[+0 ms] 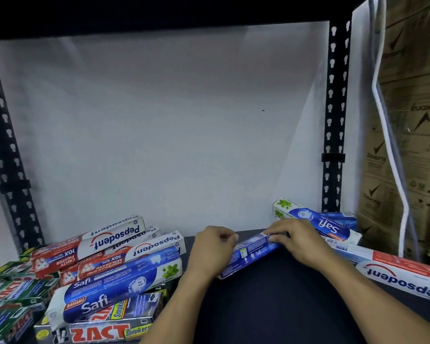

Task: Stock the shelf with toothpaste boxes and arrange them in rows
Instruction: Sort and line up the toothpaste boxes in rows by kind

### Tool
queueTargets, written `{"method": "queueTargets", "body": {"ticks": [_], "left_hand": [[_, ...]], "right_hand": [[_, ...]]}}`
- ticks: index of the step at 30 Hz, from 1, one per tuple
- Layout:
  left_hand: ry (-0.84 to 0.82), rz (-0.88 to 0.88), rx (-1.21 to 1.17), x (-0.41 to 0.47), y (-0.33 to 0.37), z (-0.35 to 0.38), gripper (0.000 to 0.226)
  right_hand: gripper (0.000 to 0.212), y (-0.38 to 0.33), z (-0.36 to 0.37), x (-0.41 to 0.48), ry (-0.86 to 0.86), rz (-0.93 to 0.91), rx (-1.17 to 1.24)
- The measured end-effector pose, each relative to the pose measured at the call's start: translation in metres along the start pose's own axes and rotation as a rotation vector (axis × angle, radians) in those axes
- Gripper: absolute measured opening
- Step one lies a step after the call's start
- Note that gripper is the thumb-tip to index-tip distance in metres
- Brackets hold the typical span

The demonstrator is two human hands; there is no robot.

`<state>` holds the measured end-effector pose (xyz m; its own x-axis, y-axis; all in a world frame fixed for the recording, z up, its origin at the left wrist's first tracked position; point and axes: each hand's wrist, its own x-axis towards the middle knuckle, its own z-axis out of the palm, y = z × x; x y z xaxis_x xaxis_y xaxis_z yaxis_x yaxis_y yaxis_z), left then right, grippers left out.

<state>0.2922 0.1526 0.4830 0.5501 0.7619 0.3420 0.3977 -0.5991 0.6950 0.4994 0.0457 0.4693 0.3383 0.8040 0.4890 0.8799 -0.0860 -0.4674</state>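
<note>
A blue Safi toothpaste box (252, 254) lies slanted on the dark shelf board (271, 306), near the back wall. My left hand (212, 249) curls round its near end, and my right hand (296, 238) grips its far end with fingers over the top. Just behind my right hand, another Safi box (330, 225) lies on a white and green mint box (283, 207) in the back right corner. At the right a long red and white Pepsodent box (395, 271) rests flat.
A loose heap fills the left side: Pepsodent boxes (104, 239), a Safi box (114, 291), Zact boxes (102, 331) and green boxes (13, 289). Black slotted uprights (334, 120) frame the bay. Brown cartons (412, 145) and a white cable (392, 157) stand beyond the right upright.
</note>
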Motion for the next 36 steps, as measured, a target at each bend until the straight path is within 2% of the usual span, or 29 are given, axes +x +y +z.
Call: {"method": "queueTargets", "body": {"ticks": [3,5,10,13,16,20,25,31,36], "left_hand": [[0.181,-0.061,0.067,-0.015,-0.012,0.002,0.048],[0.253,-0.119,0.047,-0.021,-0.016,0.003,0.053],[0.236,-0.175,-0.036,-0.018,-0.025,0.015,0.020],[0.282,-0.211,-0.071,-0.013,-0.021,0.020,0.041],[0.294,-0.261,-0.083,-0.004,-0.013,0.020,0.029],[0.327,-0.316,-0.078,0.012,-0.017,0.025,0.026],[0.380,-0.408,-0.069,0.023,-0.024,0.031,0.015],[0.394,-0.427,-0.011,0.028,-0.027,0.032,0.029],[0.393,-0.416,-0.008,0.030,-0.031,0.033,0.021]], "right_hand": [[0.019,-0.002,0.004,-0.003,0.101,0.045,-0.083],[0.016,-0.003,0.007,-0.005,0.151,0.049,-0.162],[0.014,-0.001,0.014,-0.006,0.152,0.072,-0.155],[0.014,-0.001,0.017,-0.004,0.153,0.077,-0.111],[0.018,-0.002,0.022,0.000,0.137,0.088,-0.120],[0.027,-0.001,0.029,0.010,0.084,0.068,-0.130],[0.026,0.000,0.038,0.023,0.086,0.008,-0.090],[0.024,-0.001,0.050,0.036,0.084,-0.034,-0.052],[0.023,0.005,0.047,0.033,0.104,0.013,-0.006]]}}
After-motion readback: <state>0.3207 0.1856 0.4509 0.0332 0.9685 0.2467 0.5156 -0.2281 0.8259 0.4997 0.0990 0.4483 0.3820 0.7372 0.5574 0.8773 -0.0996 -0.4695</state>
